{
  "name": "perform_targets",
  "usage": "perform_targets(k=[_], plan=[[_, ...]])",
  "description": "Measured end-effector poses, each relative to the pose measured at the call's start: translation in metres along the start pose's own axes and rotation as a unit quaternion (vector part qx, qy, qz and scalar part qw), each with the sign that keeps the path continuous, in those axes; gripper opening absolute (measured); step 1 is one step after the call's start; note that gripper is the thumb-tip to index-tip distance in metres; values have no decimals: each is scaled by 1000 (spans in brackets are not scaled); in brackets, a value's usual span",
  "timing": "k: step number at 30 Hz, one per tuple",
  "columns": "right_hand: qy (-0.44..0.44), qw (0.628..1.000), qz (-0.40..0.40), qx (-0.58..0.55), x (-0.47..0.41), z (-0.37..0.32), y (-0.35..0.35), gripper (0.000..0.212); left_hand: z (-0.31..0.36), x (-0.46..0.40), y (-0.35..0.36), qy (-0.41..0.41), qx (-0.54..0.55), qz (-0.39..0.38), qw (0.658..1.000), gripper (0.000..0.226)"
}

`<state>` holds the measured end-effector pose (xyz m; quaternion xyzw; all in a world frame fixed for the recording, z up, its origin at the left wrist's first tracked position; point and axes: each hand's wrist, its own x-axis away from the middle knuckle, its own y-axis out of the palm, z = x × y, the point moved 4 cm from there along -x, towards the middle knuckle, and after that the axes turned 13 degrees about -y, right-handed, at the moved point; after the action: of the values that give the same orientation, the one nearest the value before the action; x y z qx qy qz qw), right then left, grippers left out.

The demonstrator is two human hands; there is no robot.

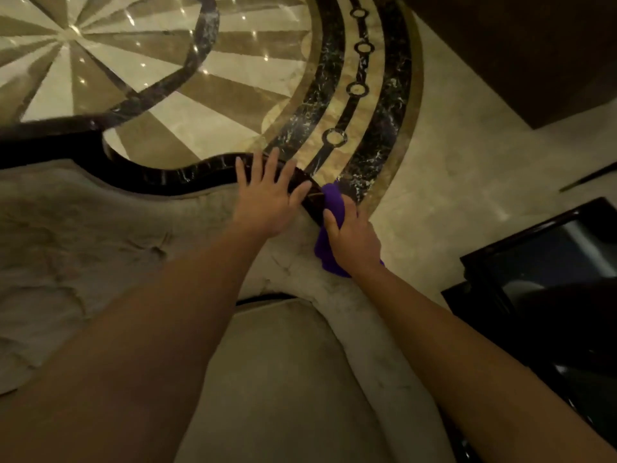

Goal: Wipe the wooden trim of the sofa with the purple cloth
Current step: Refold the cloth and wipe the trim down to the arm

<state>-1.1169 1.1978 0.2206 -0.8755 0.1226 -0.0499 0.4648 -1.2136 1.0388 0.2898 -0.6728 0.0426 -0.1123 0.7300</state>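
The sofa's dark wooden trim point(173, 177) curves along the top of its beige tufted back point(83, 235). My left hand point(267, 198) lies flat on the trim with fingers spread and holds nothing. Just to its right, my right hand point(352, 237) grips the purple cloth point(332, 203) and presses it against the trim where it bends down toward the arm. Part of the cloth hangs below my wrist.
Behind the sofa lies a patterned marble floor point(450, 155) with dark inlaid bands. A dark glossy side table point(541, 279) stands close on the right. A dark wooden piece of furniture point(534, 55) fills the top right corner. The beige seat cushion point(283, 379) lies below my arms.
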Motion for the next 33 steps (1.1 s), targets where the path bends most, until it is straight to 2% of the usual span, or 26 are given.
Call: perform_targets(k=[3, 8, 13, 15, 19, 21, 23, 26, 33], plan=[[15, 999, -29, -15, 10, 15, -5, 62, 0, -2, 3, 0, -27, -8, 1000, 89], [42, 995, -85, -16, 18, 21, -12, 63, 0, -1, 2, -9, -46, 11, 999, 88], [-24, 961, -246, 124, -20, 41, -34, 78, 0, -6, 8, 6, -63, 29, 998, 96], [-38, 945, -281, 162, -24, 41, -36, 81, 1, -4, 10, 0, -71, 46, 996, 96], [-21, 945, -292, 142, -8, 40, -29, 91, 19, 14, 11, -16, -46, 100, 994, 85], [-43, 941, -299, 151, -9, 39, -28, 94, 32, 23, 19, 14, -36, 113, 993, 78], [-57, 934, -333, 117, -11, 37, -28, 93, 43, 30, 31, 50, -27, 105, 993, 75], [-76, 925, -367, 58, -11, 37, -30, 88, 52, 32, 37, 32, -5, 88, 996, 77], [-73, 920, -375, 92, 1, 60, -25, 107, 58, 33, 30, 14, 25, 41, 999, 76]])
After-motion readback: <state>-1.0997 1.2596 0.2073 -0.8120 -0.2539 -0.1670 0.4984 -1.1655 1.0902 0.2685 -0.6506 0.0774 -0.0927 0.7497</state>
